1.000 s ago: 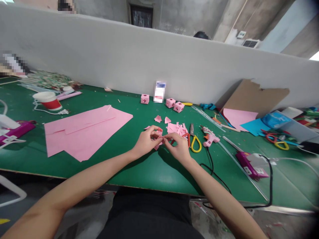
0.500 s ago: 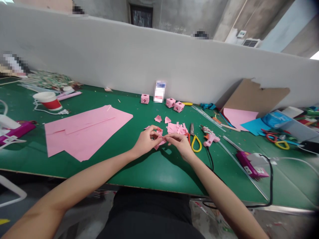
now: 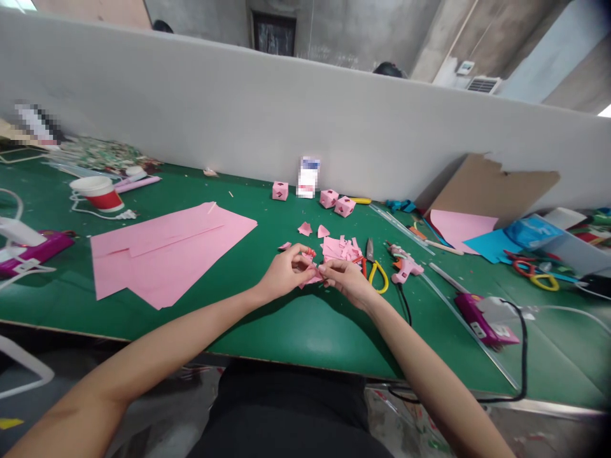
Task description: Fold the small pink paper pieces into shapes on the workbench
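Between both hands is a small folded piece of pink paper (image 3: 311, 275), partly hidden by the fingers. My left hand (image 3: 286, 273) pinches it from the left, thumb and fingers closed. From the right, my right hand (image 3: 347, 280) grips its edge between thumb and fingertips. Just beyond lies a pile of cut pink paper scraps (image 3: 341, 248). Two small folded pink pieces, one on the left (image 3: 305, 228) and one on the right (image 3: 323, 231), rest farther back. Three pink paper cubes with cut-out holes stand near the partition, one of them (image 3: 280, 191) apart from the others.
Scissors with yellow and red handles (image 3: 379, 277) and a pink glue gun (image 3: 407, 267) lie right of my hands. Large pink sheets (image 3: 167, 261) cover the left side. A paper cup (image 3: 98, 193) stands behind them. Purple power strips (image 3: 482, 318) and cables flank the table; a grey partition (image 3: 229, 108) closes the back.
The view has shifted slightly, so everything sits a little farther right and lower. Both hands stay together at the pink piece, with only small finger movements.
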### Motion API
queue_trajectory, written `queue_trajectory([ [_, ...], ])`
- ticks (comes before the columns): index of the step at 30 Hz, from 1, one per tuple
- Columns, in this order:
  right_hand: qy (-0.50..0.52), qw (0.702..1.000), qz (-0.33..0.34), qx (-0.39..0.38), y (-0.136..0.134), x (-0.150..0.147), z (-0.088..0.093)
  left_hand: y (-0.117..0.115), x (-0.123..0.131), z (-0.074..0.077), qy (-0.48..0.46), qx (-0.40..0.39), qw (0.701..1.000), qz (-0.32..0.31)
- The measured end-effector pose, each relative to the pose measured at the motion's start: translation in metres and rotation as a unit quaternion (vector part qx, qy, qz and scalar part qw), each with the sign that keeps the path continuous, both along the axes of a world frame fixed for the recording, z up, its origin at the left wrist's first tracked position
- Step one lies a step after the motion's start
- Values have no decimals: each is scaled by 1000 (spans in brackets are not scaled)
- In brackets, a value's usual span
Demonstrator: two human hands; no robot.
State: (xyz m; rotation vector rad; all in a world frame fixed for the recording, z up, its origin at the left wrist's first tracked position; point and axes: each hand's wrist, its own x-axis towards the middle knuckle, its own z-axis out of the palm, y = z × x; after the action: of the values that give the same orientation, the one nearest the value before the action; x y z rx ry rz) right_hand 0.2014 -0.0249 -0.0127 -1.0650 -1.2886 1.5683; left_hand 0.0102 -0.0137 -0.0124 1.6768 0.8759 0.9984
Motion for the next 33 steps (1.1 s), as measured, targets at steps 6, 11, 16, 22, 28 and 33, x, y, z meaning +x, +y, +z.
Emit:
queue_trajectory([
  [6,-224,959,4,175,0,2,-6,3,0,-7,19,0,1000,6],
  [11,-286,929,29,233,-3,1,-8,4,1,-6,12,-11,1000,9],
  [16,-263,928,-18,262,-5,1,0,2,2,7,-10,-29,999,37],
  [22,-299,891,-31,339,-10,3,9,-1,1,5,17,-12,1000,22],
  [28,-349,861,-10,369,-10,3,9,-6,2,3,70,43,996,26],
  [33,-373,847,-10,379,-10,3,7,-8,3,5,92,58,994,29],
])
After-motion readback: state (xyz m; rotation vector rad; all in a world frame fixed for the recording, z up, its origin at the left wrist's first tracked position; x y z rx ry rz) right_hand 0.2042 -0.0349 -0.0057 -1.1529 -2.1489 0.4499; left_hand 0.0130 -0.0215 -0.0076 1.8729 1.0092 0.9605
